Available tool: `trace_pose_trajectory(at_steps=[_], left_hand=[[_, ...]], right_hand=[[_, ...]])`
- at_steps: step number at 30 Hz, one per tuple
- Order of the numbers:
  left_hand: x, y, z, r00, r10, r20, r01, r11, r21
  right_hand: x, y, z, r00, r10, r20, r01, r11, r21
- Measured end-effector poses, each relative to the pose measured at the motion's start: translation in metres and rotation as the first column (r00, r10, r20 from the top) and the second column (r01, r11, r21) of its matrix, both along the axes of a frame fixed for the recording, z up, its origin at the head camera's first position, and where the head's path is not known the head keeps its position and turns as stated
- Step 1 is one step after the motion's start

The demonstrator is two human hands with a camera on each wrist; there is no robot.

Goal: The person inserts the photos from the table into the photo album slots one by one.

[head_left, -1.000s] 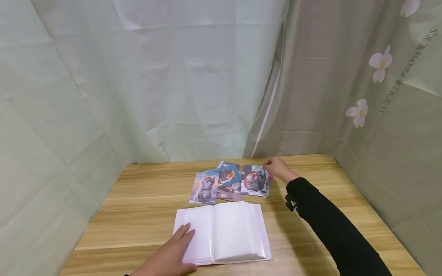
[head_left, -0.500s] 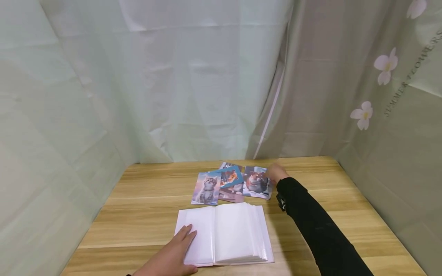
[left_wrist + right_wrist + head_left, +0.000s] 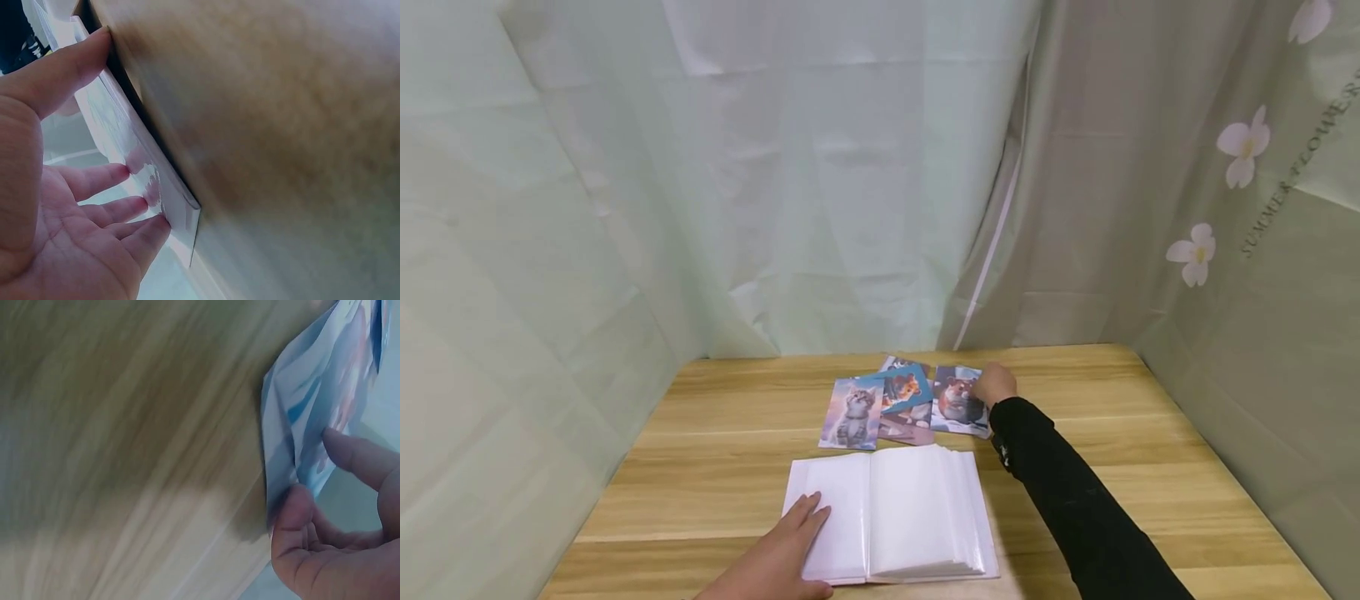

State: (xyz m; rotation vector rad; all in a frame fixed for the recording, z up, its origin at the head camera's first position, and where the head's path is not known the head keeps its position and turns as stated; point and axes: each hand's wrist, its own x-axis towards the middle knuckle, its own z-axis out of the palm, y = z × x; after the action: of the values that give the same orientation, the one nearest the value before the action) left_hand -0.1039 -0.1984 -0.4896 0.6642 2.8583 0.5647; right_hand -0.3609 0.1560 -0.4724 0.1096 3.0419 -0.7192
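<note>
An open photo album (image 3: 917, 508) with blank clear-sleeved pages lies at the front of the table. My left hand (image 3: 786, 546) rests on its left page, fingers spread; in the left wrist view the thumb (image 3: 81, 62) lies along the album's edge. Behind the album, my right hand (image 3: 997, 385) is at the upper right edge of the hamster photo (image 3: 957, 404), which lies on another photo. In the right wrist view, the thumb (image 3: 350, 453) presses on the photo's face and a curled fingertip (image 3: 295, 503) meets its edge, gripping it there.
To the left of the hamster photo lie a kitten photo (image 3: 852, 414), a blue-bordered photo (image 3: 906, 387) and several partly covered photos. The wooden table (image 3: 700, 467) is enclosed by pale curtains (image 3: 835, 208) at the back and sides.
My right hand has moved left and slightly nearer, from the far corner of the hamster photo's pile onto its right edge. My left hand stays on the album. The head view has shifted slightly.
</note>
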Motion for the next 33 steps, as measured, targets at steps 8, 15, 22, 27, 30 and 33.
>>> trace_pose_trajectory(at_steps=[8,15,22,27,30,33], left_hand=[[0.001,0.001,0.002,1.0,0.0,-0.012,0.0,1.0,-0.003],[0.001,0.002,0.003,1.0,-0.003,-0.03,0.002,1.0,-0.005],[0.002,0.003,0.004,1.0,0.008,0.0,-0.008,1.0,0.0],[0.002,0.005,0.004,1.0,0.011,0.005,-0.011,1.0,-0.003],[0.002,0.006,0.004,1.0,0.01,-0.003,-0.01,1.0,-0.011],[0.002,0.006,0.005,1.0,0.015,-0.005,-0.015,1.0,-0.017]], right_hand=[[-0.001,-0.001,0.002,0.999,-0.036,0.041,0.037,0.999,-0.033],[-0.025,0.005,-0.019,0.989,-0.094,0.116,0.102,0.993,-0.062],[-0.003,0.0,0.003,0.986,-0.098,0.136,0.113,0.989,-0.101],[0.006,0.005,0.007,0.992,-0.047,0.114,0.061,0.99,-0.128],[0.002,0.011,0.004,0.993,-0.018,0.12,0.035,0.989,-0.145],[-0.003,0.017,0.001,0.992,0.004,0.129,0.024,0.976,-0.214]])
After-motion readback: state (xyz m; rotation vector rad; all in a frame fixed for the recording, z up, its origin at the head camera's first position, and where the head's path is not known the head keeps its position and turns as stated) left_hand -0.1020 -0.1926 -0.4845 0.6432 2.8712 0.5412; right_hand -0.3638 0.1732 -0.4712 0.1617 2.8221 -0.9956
